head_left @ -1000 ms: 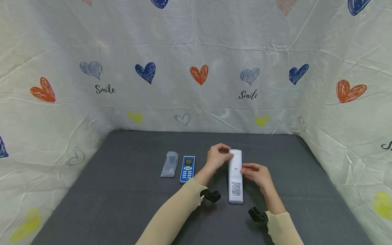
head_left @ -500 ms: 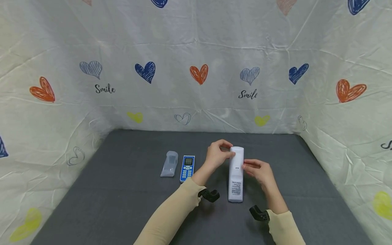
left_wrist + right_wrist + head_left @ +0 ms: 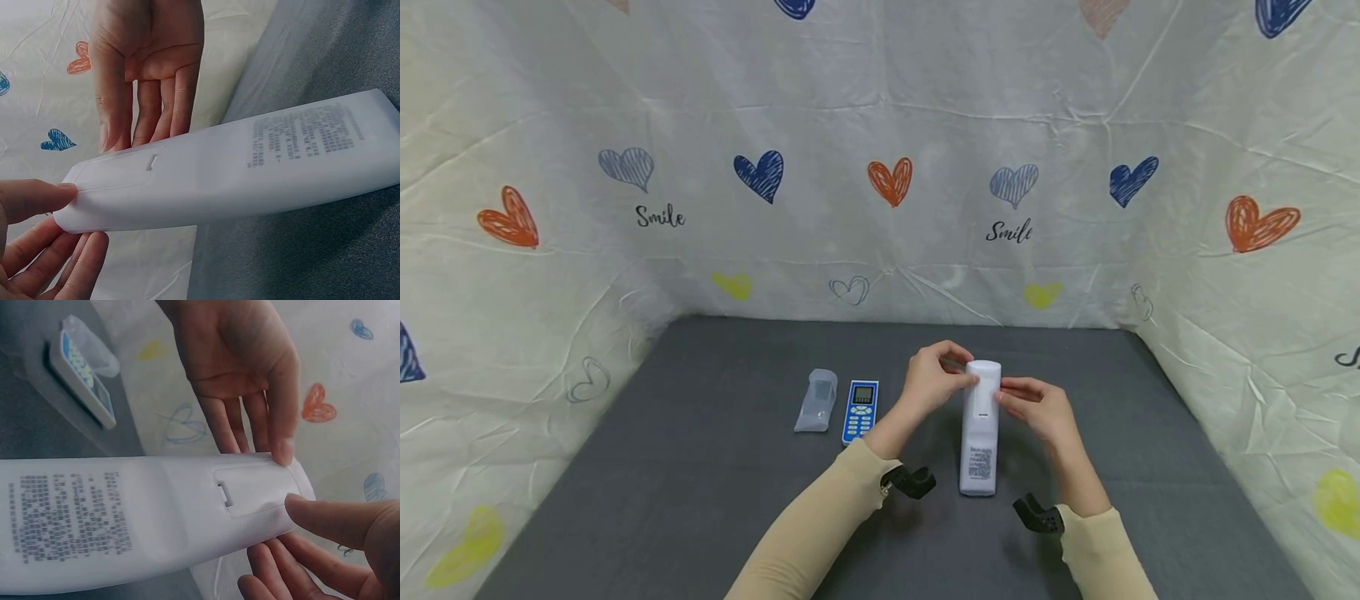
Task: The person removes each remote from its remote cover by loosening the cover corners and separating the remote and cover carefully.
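A white remote control (image 3: 981,429) lies back side up between my hands, its battery cover (image 3: 256,490) in place and printed text toward the near end. At the far end, my left hand (image 3: 931,379) pinches it, thumb on the back and fingers beneath, as the left wrist view (image 3: 53,244) shows. My right hand (image 3: 1041,410) holds the right edge near the battery cover; in the right wrist view its thumb (image 3: 331,522) rests by the cover's edge, fingers curled under. The far end appears raised off the table.
Left of my hands lies a blue and white remote (image 3: 861,411) with a small screen, partly behind my left forearm. Beside it is a translucent plastic sleeve (image 3: 817,402). The dark grey table (image 3: 715,483) is bordered by a white curtain (image 3: 820,233) printed with hearts.
My right hand has slid along the white remote's edge toward its far end. The remote's far end has shifted slightly away and right, with my left hand still on it.
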Motion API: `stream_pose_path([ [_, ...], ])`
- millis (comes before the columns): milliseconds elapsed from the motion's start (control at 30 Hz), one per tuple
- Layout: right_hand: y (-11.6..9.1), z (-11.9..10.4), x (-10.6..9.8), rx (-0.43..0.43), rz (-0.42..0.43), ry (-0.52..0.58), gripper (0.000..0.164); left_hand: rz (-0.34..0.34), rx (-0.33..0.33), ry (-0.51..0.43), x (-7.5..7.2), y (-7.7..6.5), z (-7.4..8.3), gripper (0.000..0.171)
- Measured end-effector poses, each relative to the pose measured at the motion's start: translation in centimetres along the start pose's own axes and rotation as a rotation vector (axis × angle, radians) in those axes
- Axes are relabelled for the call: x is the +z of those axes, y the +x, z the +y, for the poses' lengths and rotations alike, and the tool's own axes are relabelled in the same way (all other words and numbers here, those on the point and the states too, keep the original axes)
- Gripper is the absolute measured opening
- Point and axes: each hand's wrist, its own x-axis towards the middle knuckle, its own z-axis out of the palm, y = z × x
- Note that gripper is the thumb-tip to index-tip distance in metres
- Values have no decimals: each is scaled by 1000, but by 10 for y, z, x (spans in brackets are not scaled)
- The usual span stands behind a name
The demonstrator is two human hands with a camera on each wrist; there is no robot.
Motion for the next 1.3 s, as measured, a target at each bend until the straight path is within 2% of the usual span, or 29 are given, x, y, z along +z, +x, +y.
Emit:
stream_pose_path([
  [400,0,-11,-2,-41,-16,-26,45,-30,53,-21,-4,-5,4,21],
  [667,1,-17,-4,-82,-12,-86,46,-50,58,-23,-5,-9,6,22],
  [933,4,-17,-8,-245,-24,-205,43,-47,89,0,-6,-11,6,22],
  [1300,11,-13,-15,-352,-42,-289,43,-49,105,12,-6,-11,5,23],
])
